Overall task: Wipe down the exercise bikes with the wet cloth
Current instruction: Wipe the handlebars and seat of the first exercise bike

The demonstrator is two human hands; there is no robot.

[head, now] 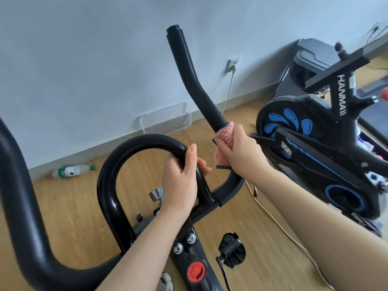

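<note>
1. While the handlebar loop (pixel 134 143) is gripped by the left hand (pixel 180 181), the pink cloth (pixel 225 135) is held wrapped round the right bar (pixel 201 89) by the right hand (pixel 241 153).
2. A second bike (pixel 315 131) is seen alongside.

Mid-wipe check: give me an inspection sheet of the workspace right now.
Surface: wooden floor.
Job's things: pink cloth wrapped round the near bike's handlebar; second bike at right.
Clutter: plastic bottle lying by the wall; clear container against it; black item on the floor.
Grippers: left hand grips the loop bar; right hand grips the cloth on the handlebar.
Cables: white cable plugged into wall socket; cream cord across the floor.
Surroundings: pale wall; treadmill behind the second bike.
</note>
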